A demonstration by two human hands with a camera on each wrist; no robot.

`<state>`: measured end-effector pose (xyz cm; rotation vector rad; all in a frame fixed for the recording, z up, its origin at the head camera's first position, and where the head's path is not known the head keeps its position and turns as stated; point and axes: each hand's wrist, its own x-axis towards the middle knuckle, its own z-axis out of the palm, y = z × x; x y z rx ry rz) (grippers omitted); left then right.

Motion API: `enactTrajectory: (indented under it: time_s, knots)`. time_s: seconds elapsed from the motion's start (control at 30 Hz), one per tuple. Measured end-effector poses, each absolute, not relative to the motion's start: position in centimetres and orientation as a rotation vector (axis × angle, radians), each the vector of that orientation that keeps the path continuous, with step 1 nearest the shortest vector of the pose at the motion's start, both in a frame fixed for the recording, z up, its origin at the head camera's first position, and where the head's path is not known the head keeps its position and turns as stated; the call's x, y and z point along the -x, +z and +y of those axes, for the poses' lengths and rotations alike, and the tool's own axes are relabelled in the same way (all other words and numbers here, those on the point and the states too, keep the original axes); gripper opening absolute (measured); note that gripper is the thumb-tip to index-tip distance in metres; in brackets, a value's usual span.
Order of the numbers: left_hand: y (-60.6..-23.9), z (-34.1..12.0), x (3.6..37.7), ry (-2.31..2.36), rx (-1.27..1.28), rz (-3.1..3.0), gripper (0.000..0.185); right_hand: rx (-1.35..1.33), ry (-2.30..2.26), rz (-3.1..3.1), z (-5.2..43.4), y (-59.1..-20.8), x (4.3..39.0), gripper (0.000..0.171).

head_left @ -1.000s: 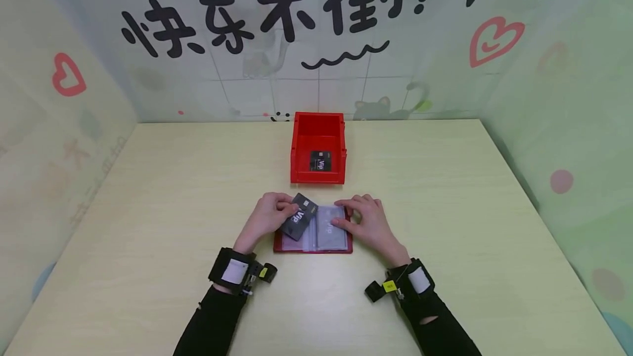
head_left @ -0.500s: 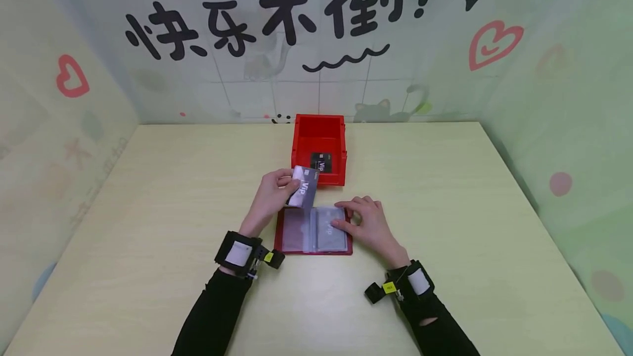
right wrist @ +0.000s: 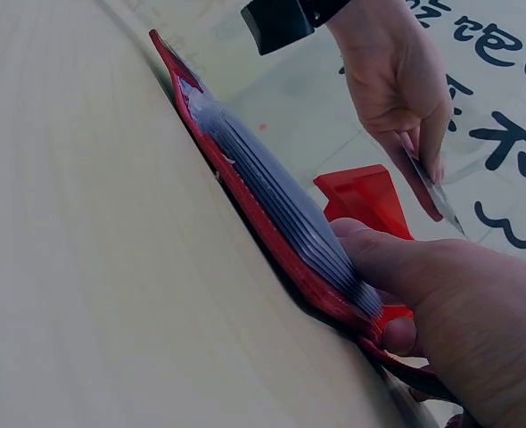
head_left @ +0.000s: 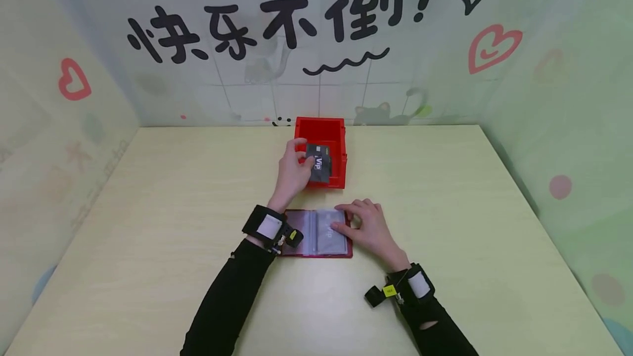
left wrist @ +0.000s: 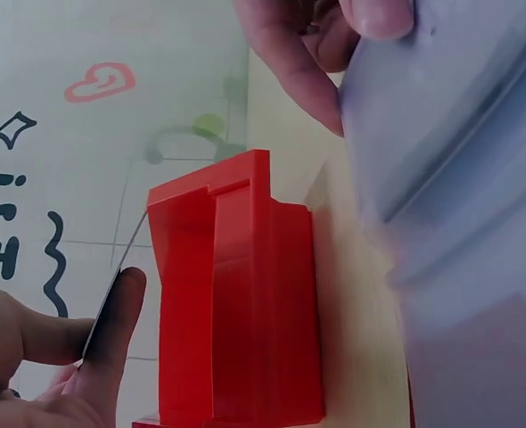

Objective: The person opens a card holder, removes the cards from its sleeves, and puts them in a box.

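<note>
The left hand [head_left: 292, 172] pinches a dark card [head_left: 318, 165] over the red bin [head_left: 334, 128], hiding whatever lies inside; just nearer than the bin, the open card holder [head_left: 316, 235] lies flat, its clear plastic sleeves glossy; the right hand [head_left: 371, 227] presses its right page with straight fingers

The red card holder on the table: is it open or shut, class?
Open. The card holder lies spread flat on the table, clear sleeves facing up, the right hand pressing its right page.
</note>
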<state>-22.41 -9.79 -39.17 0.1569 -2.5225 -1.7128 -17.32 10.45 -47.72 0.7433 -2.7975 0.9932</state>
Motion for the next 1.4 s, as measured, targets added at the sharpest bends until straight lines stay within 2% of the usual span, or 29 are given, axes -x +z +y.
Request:
enactTrajectory:
  time_s: [0.23, 0.37, 0.67, 1.07, 1.4]
  knots:
    - [-39.6, -8.5, 24.0, -1.531, -0.119, -2.543, 0.027, -0.756, 0.991, -2.782, 10.5, -47.9, 17.3, 0.039]
    - [-39.6, -8.0, 24.7, -1.445, -0.143, -2.607, 0.029, -0.759, 0.988, -2.768, 10.5, -48.0, 17.4, 0.039]
    - [-39.7, -7.4, 25.7, -1.315, -0.155, -2.872, 0.048, -0.764, 0.991, -2.760, 10.5, -48.4, 17.5, 0.038]
    - [-41.1, -6.4, 25.8, -1.013, -0.096, -2.998, 0.033, -0.777, 1.006, -2.757, 10.7, -48.3, 17.4, 0.037]
    - [-41.5, -5.9, 25.7, -0.722, -0.089, -3.197, 0.028, -0.764, 1.011, -2.780, 10.7, -48.3, 17.5, 0.038]
